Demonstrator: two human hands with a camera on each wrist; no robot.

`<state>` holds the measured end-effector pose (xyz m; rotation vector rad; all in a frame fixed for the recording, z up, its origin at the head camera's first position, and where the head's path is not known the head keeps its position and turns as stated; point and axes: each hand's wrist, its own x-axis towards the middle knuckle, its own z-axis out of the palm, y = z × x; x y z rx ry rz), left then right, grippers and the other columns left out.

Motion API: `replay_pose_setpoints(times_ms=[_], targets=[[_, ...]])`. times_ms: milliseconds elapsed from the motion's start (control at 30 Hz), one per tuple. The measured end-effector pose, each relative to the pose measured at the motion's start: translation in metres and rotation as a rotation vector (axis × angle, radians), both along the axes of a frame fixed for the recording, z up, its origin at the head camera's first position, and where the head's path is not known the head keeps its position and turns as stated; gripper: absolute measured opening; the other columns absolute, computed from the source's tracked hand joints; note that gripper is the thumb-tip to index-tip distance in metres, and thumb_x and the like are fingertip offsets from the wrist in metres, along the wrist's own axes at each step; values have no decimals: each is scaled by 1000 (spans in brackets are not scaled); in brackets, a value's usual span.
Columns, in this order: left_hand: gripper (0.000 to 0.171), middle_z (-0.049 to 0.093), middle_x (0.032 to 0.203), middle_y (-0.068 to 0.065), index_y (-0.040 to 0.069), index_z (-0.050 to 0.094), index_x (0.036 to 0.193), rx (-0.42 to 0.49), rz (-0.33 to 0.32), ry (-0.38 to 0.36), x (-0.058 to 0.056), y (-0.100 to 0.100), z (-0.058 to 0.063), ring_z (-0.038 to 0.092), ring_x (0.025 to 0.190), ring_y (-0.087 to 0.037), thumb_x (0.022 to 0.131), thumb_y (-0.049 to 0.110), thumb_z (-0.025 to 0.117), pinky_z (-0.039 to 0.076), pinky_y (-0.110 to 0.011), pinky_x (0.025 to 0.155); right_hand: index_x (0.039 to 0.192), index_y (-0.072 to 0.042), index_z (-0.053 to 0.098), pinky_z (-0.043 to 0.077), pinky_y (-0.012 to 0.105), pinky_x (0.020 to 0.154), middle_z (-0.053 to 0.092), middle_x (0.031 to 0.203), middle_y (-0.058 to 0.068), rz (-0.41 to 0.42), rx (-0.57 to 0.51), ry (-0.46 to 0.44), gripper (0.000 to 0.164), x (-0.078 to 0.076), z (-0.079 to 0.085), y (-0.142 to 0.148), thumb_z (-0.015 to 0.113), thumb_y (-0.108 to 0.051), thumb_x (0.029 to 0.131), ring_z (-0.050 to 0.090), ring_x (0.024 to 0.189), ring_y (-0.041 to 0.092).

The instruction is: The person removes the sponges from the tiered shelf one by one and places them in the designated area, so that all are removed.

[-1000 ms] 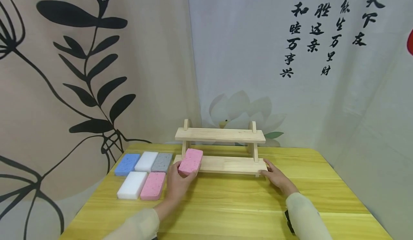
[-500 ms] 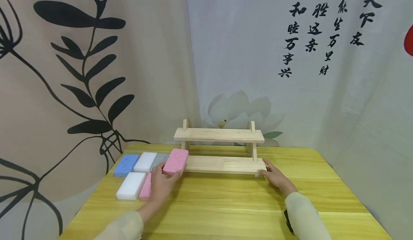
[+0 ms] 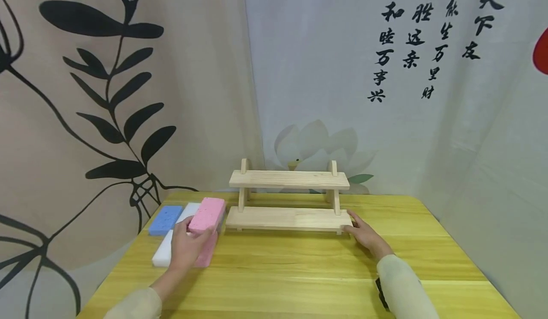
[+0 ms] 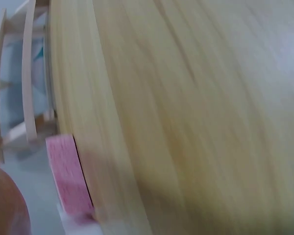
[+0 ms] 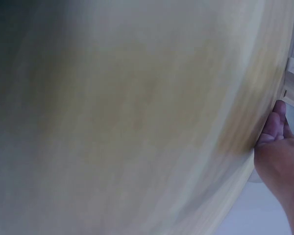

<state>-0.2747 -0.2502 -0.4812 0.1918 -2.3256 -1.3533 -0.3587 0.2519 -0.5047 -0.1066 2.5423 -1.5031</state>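
Observation:
My left hand pinches a pink sponge between thumb and fingers, tilted up above the group of sponges at the left of the table. Under and behind it in the head view lie a second pink sponge, two white sponges, a blue sponge and a grey one, mostly hidden. My right hand grips the right end of the lower board of a two-tier wooden shelf, thumb at its front edge. The left wrist view shows the lying pink sponge beside part of the hand.
Both shelf boards are bare, the upper board set back above the lower. The yellow wooden table reaches toward me. Behind it hangs a cloth backdrop with printed leaves and black characters.
My left hand has carried the pink sponge leftward, from in front of the shelf's left end to over the other sponges. The right hand has stayed at the shelf's right end.

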Motion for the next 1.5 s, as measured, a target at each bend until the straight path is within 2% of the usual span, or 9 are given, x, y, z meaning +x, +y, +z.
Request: replay_pose_setpoints(times_ms=[267, 667, 867, 1067, 1267, 1500], targets=[[88, 36, 142, -25, -4, 30, 149, -10, 40, -86, 11, -37, -2, 38, 129, -40, 88, 43, 74, 31, -57, 109, 160, -13, 11, 22, 63, 112, 14, 157, 35, -13, 5, -8, 83, 1, 1, -2, 59, -39, 99, 17, 144, 49], [92, 35, 140, -34, -12, 27, 148, -68, 123, -97, 19, -86, -2, 36, 127, -48, 88, 40, 74, 29, -61, 107, 160, -12, 10, 21, 64, 112, 14, 156, 35, -2, -13, -3, 83, 0, 2, -2, 59, -40, 98, 17, 143, 50], [95, 30, 143, -33, -10, 21, 151, -33, 169, -174, 24, -108, -2, 31, 131, -49, 90, 45, 69, 25, -64, 109, 160, -12, 8, 21, 65, 111, 12, 156, 36, 6, -11, 0, 87, -1, 0, 0, 58, -45, 97, 16, 143, 52], [103, 23, 148, -35, -7, 14, 154, 31, 223, -245, 27, -123, -4, 26, 133, -51, 89, 54, 65, 22, -65, 111, 160, -13, 10, 20, 64, 113, 12, 157, 35, -11, -19, -6, 85, 1, 0, -1, 59, -42, 97, 15, 144, 50], [103, 19, 149, -36, -8, 13, 154, 33, 264, -301, 31, -131, -8, 24, 133, -52, 90, 54, 64, 21, -64, 111, 160, -14, 8, 20, 64, 113, 12, 157, 35, -8, -15, -14, 83, 0, -1, 0, 58, -39, 99, 14, 144, 50], [102, 19, 147, -37, -10, 15, 152, 14, 264, -353, 35, -139, -15, 24, 132, -52, 90, 53, 65, 22, -64, 111, 160, -14, 11, 19, 64, 113, 13, 157, 35, -17, -19, -14, 82, 2, 1, -1, 59, -38, 99, 14, 144, 50]])
